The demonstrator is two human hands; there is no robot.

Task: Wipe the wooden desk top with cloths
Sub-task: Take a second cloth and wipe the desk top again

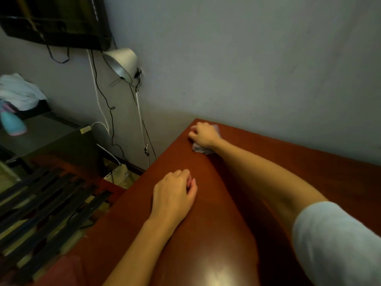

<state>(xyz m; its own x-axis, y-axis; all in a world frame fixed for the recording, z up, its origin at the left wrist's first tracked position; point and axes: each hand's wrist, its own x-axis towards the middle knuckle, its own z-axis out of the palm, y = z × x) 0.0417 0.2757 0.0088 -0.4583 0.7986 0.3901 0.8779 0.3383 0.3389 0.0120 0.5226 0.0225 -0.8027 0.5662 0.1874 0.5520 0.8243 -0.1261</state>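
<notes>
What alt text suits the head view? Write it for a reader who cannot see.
A person's right hand grips a crumpled pale cloth against the far corner of a reddish wooden desk. The left hand rests on the desk nearer the camera, holding nothing. A metal lamp stands beyond the desk.

A glossy reddish wooden bench (299, 153) carries a crumpled pale cloth (199, 149) at its far corner, gripped under the right hand (204, 134), while the left hand (173, 193) rests nearer.
</notes>
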